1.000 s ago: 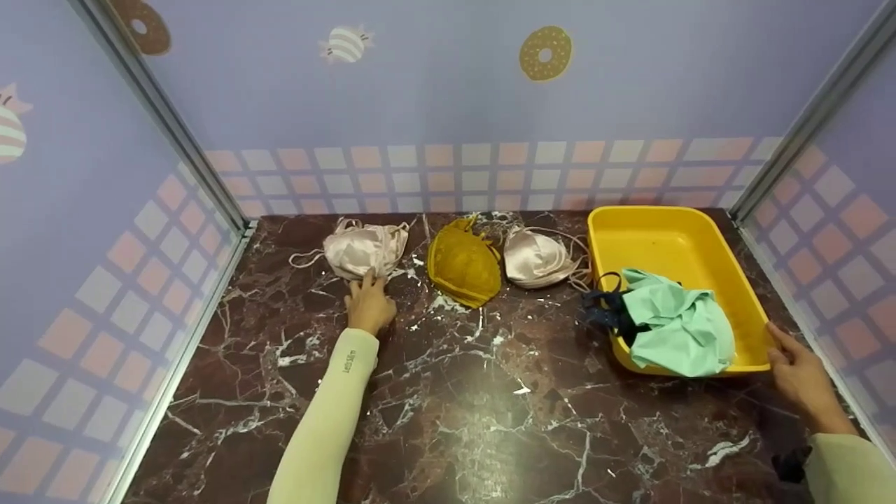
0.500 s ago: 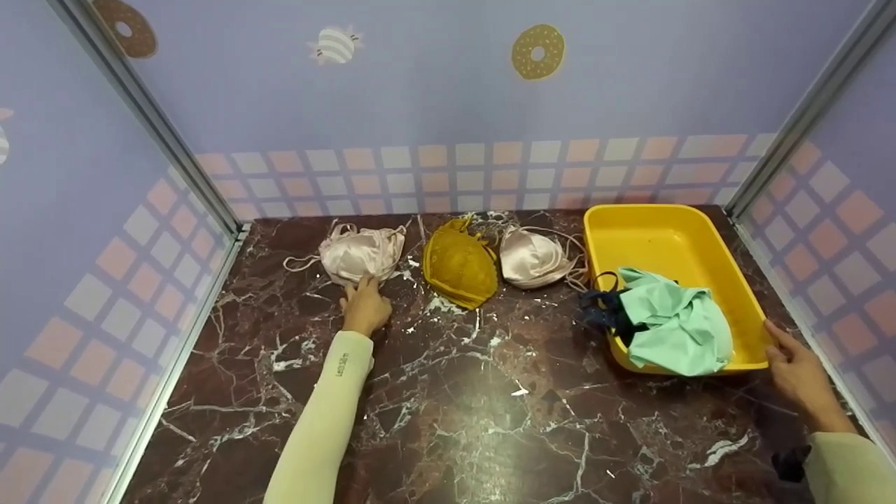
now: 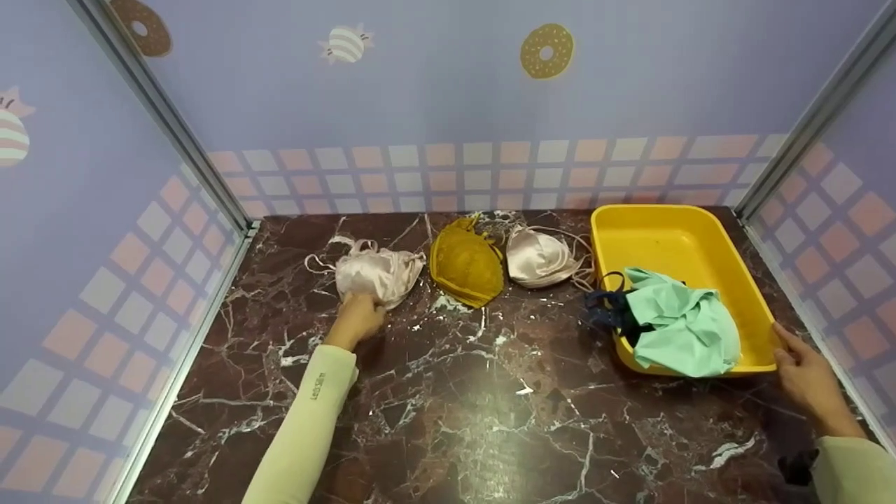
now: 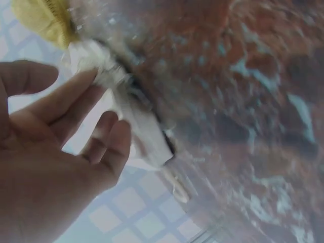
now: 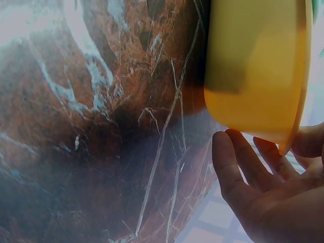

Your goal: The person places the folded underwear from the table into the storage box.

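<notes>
My left hand (image 3: pixel 358 320) grips the near edge of a pale pink satin bra (image 3: pixel 378 274) on the left of the marble surface. In the left wrist view its fingers (image 4: pixel 115 142) are curled at the pale fabric, which is blurred there. On the far right my right hand (image 3: pixel 808 374) holds the near right corner of a yellow plastic basin (image 3: pixel 742 280), thumb at the rim and fingers beneath it. A mint green bra (image 3: pixel 686 329) and a dark navy one (image 3: pixel 607 308) lie in the basin's near part, the navy straps hanging over its left side.
A mustard yellow bra (image 3: pixel 465 266) lies just right of the pink one. Beyond it, a second pale pink bra (image 3: pixel 539 257) sits close to the basin, its straps near the basin wall. Patterned wall panels (image 3: pixel 448 105) enclose the back and both sides.
The left pink bra has shifted toward me and slightly right, with my left hand at its edge drawing back. The right hand and basin hold their place.
</notes>
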A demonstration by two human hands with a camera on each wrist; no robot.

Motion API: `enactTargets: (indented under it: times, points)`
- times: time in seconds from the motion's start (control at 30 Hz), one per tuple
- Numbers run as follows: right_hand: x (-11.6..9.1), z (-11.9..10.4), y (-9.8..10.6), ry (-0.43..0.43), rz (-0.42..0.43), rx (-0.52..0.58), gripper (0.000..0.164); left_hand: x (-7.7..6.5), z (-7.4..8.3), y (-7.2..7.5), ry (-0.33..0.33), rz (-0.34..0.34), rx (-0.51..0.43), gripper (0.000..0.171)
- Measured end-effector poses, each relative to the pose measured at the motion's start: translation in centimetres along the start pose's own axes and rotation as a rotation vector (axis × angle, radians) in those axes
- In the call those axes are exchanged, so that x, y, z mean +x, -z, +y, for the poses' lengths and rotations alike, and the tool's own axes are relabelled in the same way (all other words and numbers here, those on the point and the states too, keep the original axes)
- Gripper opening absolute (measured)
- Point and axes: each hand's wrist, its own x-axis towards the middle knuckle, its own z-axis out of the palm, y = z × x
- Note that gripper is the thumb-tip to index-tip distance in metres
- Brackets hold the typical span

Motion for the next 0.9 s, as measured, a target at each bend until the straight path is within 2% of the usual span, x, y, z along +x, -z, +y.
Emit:
enactTargets:
  times: [0.13,0.27,0.43,0.57,0.77,0.83,0.9]
  points:
    - [-0.1,0.1,0.0,-0.008,-0.004,0.005,0.047,-1.3,-0.3,0.6,-0.076,-0.049,-0.023,0.018]
    - [-0.1,0.1,0.0,-0.015,-0.006,0.022,0.047,-2.9,-0.6,1.0,-0.084,-0.109,-0.06,0.016]
    - [-0.1,0.2,0.0,-0.001,0.002,0.014,0.047,-5.0,-0.6,1.5,-0.14,-0.207,-0.115,0.011]
    - [-0.1,0.2,0.1,0.005,-0.001,0.007,0.047,-6.3,-0.2,1.7,-0.202,-0.293,-0.136,0.014]
    - [-0.2,0.2,0.1,0.006,-0.01,0.005,0.047,-7.8,0.7,2.0,-0.253,-0.422,-0.134,0.016]
    - [-0.2,0.2,0.1,0.01,-0.015,0.01,0.048,-7.9,0.8,2.1,-0.268,-0.437,-0.148,0.014]
    - [-0.2,0.1,0.0,0.017,-0.014,0.01,0.048,-7.9,0.6,2.3,-0.265,-0.417,-0.186,0.01]
